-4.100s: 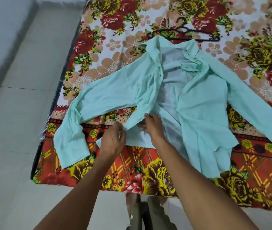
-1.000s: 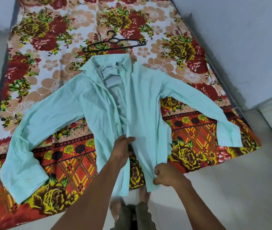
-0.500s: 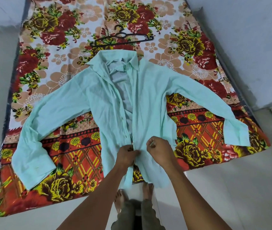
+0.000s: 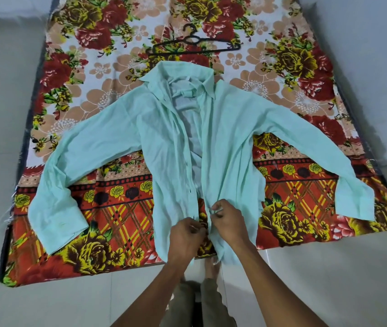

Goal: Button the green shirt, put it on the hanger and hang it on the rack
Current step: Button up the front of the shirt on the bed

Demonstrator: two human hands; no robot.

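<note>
The pale green long-sleeved cotton shirt (image 4: 225, 147) lies open on the flowered bed. The left hand (image 4: 184, 234) and right hand (image 4: 226, 220) each pinch a front edge at the hem; the placket runs straight away from them toward the collar.

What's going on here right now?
A person is buttoning the green shirt, spread face up on a floral sheet. The left hand and right hand each pinch a front edge near the hem, bringing them together. Above that the front lies open. The hanger lies untouched beyond the collar. No rack is in view.
</note>
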